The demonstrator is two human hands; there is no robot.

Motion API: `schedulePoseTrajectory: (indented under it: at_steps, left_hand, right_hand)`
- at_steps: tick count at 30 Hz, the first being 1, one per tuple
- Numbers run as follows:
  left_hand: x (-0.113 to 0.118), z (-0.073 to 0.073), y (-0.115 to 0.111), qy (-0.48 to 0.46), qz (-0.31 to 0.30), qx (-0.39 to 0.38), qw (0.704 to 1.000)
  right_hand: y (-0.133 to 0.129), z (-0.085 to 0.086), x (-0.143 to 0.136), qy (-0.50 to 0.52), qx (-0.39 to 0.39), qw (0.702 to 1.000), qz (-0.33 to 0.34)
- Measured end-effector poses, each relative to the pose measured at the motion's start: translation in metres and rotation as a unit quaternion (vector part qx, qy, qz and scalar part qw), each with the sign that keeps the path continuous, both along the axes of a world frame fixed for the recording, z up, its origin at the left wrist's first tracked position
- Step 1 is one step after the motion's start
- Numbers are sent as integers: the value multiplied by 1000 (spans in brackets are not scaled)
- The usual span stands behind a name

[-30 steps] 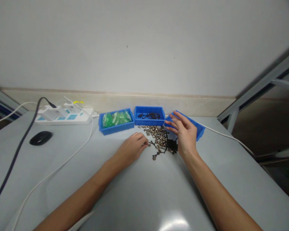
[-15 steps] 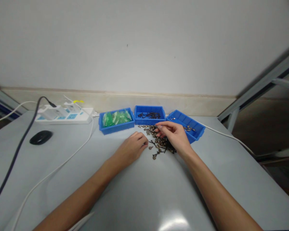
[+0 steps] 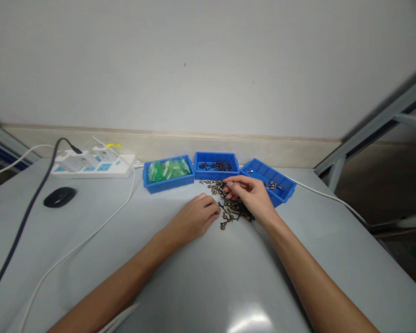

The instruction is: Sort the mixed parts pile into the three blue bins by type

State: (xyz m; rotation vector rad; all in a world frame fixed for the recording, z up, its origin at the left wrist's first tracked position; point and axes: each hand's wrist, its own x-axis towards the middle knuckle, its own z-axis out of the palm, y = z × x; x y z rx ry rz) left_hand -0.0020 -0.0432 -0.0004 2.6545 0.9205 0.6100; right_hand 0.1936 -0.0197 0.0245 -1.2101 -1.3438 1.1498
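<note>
A loose pile of small dark and brassy screws [image 3: 232, 210] lies on the grey table. My left hand [image 3: 198, 215] rests at the pile's left edge, fingers curled; whatever is under its fingertips is hidden. Over the back of the pile is my right hand [image 3: 251, 196], thumb and forefinger pinched on something too small to make out. Behind the pile, a blue bin [image 3: 216, 175] contains dark screws. The angled blue bin [image 3: 267, 171] at the right holds a few brassy screws, partly behind my right hand. Green and clear plastic packets [image 3: 169, 169] fill the left blue bin [image 3: 169, 186].
On the left are a white power strip [image 3: 119, 172] with plugs, a black mouse [image 3: 59, 197] and a dark cable [image 3: 24, 217]. White cables cross the table [image 3: 208, 286] on both sides. A wall [image 3: 208, 92] stands behind, and a metal frame [image 3: 370, 122] at the right.
My left hand has moved slightly right, against the pile's edge, and now covers a loose screw that lay there. My right hand has barely moved.
</note>
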Motion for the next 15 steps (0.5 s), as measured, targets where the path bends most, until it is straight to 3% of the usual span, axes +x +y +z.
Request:
schedulePoseTrajectory:
  at_steps: [15]
  left_hand:
    - [4,-1,-2,24,-5,45,999]
  right_hand:
    - [2,0,5,-18,9,1000,-4]
